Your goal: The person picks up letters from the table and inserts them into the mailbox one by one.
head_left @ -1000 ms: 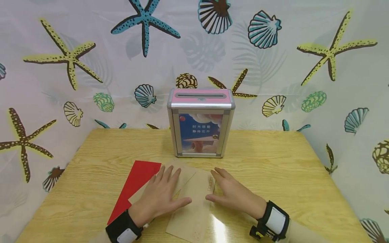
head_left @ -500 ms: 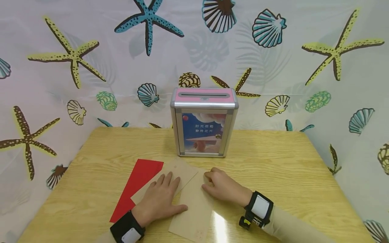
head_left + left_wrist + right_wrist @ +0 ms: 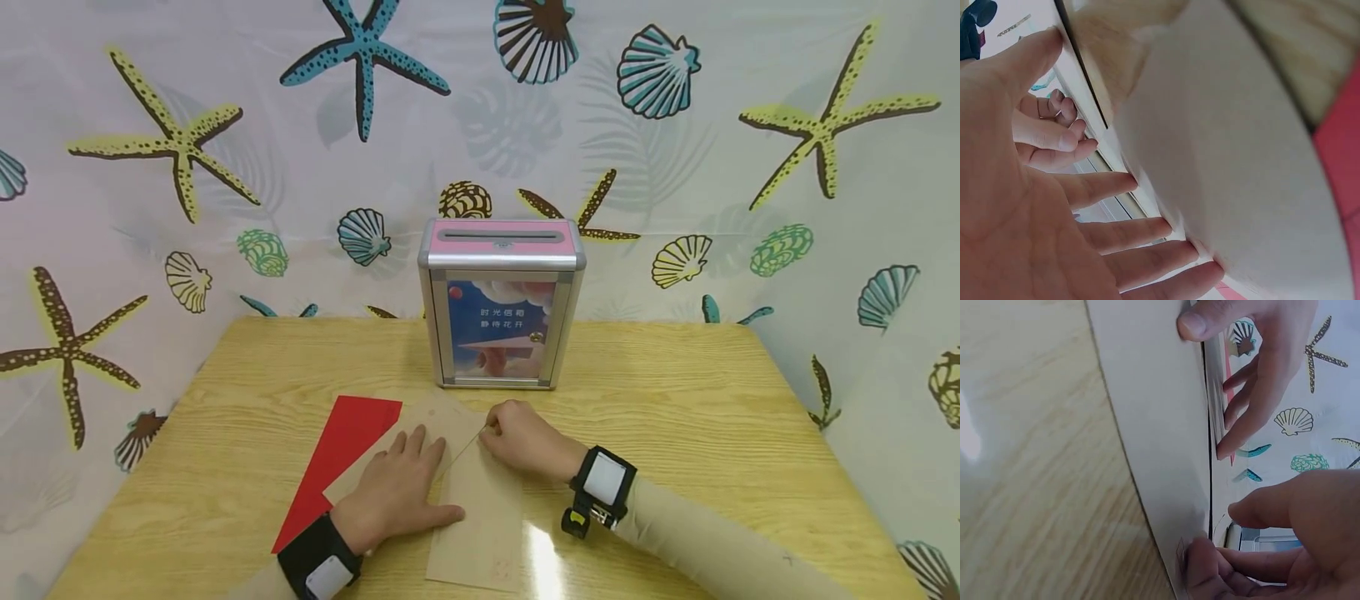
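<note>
Two tan kraft envelopes overlap on the table: a slanted upper-left envelope [image 3: 433,410] and a more upright envelope [image 3: 480,525] reaching toward the front. My left hand [image 3: 397,487] lies spread, its fingertips resting on the slanted envelope; its thumb is over the other one. With curled fingers, my right hand [image 3: 525,440] pinches at the envelopes' overlap near their far end. The pinched edge is largely hidden by the fingers. Under the slanted envelope lies a red envelope [image 3: 330,458]. The right wrist view shows my right fingers [image 3: 1200,559] against the paper.
Behind the envelopes stands a letter box [image 3: 498,325] with a pink slotted top and a small lock on its front. The wooden table [image 3: 675,400] runs to a patterned cloth [image 3: 420,150] at the back and sides.
My right hand has moved left from the right edge of the upright envelope to the overlap, and its fingers have curled. The upright envelope has turned slightly. My left hand stays nearly still.
</note>
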`<state>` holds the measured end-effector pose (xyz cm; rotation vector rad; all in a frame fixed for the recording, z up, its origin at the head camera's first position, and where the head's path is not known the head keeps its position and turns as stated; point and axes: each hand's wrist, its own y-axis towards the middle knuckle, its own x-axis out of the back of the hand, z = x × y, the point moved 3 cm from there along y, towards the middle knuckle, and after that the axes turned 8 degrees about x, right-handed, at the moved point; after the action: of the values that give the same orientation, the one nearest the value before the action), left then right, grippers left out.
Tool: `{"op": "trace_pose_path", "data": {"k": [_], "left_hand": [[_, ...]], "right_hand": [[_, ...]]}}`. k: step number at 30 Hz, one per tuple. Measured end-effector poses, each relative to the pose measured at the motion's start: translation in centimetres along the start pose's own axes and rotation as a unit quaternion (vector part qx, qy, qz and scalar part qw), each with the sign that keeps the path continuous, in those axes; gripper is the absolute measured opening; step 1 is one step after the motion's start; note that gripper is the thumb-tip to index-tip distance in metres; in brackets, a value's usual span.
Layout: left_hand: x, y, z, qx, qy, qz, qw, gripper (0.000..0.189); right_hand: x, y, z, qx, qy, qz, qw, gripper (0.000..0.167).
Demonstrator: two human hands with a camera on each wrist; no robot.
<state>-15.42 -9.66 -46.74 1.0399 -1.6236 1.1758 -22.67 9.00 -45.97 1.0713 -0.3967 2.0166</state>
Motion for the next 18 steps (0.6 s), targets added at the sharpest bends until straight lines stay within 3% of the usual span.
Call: {"op": "trace_pose_path", "data": {"k": [11, 18], "left_hand": [[-0.1, 0.0, -0.1, 0.002, -0.007, 0.001, 1.0, 0.098], [-0.1, 0.2, -0.5, -0.018, 0.001, 0.001, 0.9998, 0.096]], "right_hand": [[-0.9, 0.7, -0.9, -0.047, 0.01, -0.007, 0.9988, 0.017], [-0.7, 1.3, -0.8, -0.058, 0.078, -0.043, 0.9943, 0.014]]}}
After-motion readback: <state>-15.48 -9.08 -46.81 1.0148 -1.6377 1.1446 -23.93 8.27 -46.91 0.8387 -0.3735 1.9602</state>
